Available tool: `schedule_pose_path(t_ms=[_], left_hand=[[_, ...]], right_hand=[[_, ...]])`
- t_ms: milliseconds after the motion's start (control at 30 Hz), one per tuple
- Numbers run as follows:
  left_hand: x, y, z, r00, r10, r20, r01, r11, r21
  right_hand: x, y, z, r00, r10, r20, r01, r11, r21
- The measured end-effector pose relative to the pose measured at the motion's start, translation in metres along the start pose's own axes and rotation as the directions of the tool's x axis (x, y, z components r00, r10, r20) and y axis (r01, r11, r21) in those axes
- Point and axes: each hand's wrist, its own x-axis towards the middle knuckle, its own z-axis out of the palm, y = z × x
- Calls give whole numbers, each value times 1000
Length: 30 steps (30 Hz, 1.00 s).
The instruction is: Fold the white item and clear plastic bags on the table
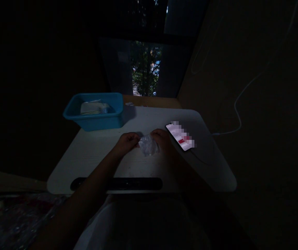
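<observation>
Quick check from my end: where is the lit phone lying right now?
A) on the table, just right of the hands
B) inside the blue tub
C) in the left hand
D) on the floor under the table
A: the phone lies flat on the table beside the right hand, while both hands hold a crumpled clear bag.

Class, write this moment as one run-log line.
left hand: grips clear plastic bag | right hand: grips same bag | phone: lit, right | blue bin: behind, on table
</observation>
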Motion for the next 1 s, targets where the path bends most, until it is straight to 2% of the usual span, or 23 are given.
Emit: schedule_pose_path(t_ms=[267,600,800,1000], left_hand=[[0,2,0,997,-21,-73,15,997,-79],[-2,3,0,995,-23,-97,7,988,-156],[-1,0,-1,995,6,-99,-23,985,-169],[1,2,-1,996,30,-79,-57,929,-367]], right_hand=[[3,7,0,999,-44,-7,43,999,-25],[3,8,2,994,-111,24,112,992,-58],[2,7,3,993,-111,31,112,992,-58],[1,3,2,994,-90,64,91,996,-19]])
